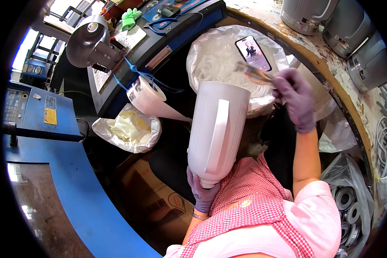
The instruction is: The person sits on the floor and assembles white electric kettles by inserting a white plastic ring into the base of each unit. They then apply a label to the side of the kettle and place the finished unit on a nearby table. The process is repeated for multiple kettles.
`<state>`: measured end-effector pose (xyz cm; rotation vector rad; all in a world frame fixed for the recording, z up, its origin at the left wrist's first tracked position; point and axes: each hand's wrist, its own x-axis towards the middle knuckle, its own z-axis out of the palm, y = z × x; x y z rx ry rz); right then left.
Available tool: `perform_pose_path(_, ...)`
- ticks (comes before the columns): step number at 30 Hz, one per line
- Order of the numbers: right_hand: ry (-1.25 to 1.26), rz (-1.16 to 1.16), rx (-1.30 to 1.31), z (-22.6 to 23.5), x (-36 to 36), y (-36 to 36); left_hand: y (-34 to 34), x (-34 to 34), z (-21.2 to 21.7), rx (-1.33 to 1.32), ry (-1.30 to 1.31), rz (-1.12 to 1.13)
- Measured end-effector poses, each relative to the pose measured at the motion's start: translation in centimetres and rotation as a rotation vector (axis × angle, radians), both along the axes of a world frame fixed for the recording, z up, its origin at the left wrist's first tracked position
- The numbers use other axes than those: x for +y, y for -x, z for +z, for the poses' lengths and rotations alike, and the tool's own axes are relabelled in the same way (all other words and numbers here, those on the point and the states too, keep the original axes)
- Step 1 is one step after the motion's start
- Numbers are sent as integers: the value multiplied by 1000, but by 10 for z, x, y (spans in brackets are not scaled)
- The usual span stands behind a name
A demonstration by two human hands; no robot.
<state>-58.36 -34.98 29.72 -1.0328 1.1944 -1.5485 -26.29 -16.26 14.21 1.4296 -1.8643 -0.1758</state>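
A pale grey plastic jug body [202, 124] with a long side handle [218, 133] stands tilted in front of me, its wide end up. My left hand [201, 189], in a purple glove, is closed around its narrow neck at the bottom. To the upper right, my right hand [294, 99], also gloved, pinches a small flat piece with coloured marks [254, 73]. Motion smears that piece, so its exact kind is unclear. It is held apart from the jug, over a white bag of translucent rings [215, 60].
A phone [253, 53] lies on the bag of rings. Left are a roll of white strip [146, 96] on blue cord, a lamp [88, 41], a small lined bin [131, 129] and a blue machine [73, 172]. Grey jugs [348, 28] stand on the right bench above bagged dark rings [344, 198].
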Motion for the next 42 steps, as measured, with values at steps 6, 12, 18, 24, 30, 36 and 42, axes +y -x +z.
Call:
perform_pose_path(6,-243,259,-82,-65,-20,-30,0,0,-1,-7,-21,9)
perform_pose_path(12,-128,304,-63,-77,-24,-30,-1,0,-5,-10,-7,10)
perform_pose_path(18,-209,298,-52,-74,-27,-27,-2,-1,-7,-7,-23,-10)
perform_pose_path(24,-167,316,-100,-76,-25,-25,0,-1,-4,-4,-13,-2)
perform_pose_path(30,-206,286,-58,-76,-27,-28,0,-2,-4,-4,7,-6)
perform_pose_path(36,-154,330,38,-71,-29,-23,0,-2,-6,-9,7,-3)
perform_pose_path(42,-146,181,837,-42,-44,9,0,0,-6,18,-23,14)
